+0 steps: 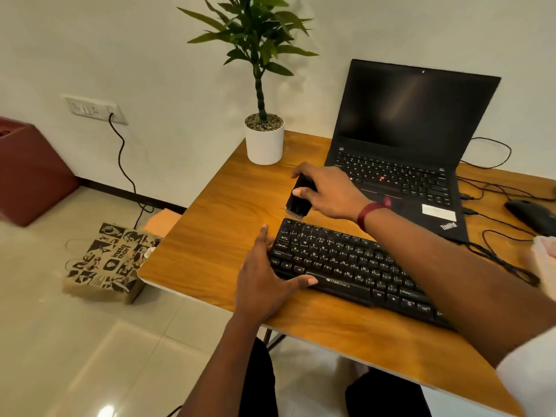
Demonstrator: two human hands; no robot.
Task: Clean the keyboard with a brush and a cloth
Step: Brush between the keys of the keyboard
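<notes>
Here the black keyboard (pixel 346 263) lies slantwise near the table's (pixel 210 236) front-left corner, seemingly unbrushed as yet. The right hand (pixel 328 191) clasps a black brush (pixel 299 197), bristles down, just beyond the keyboard's far-left corner. The left hand (pixel 264 278), flat and empty, steadies its left end. A pale cloth (pixel 546 260), perhaps, waits blurred at the right edge; wiping remains.
</notes>
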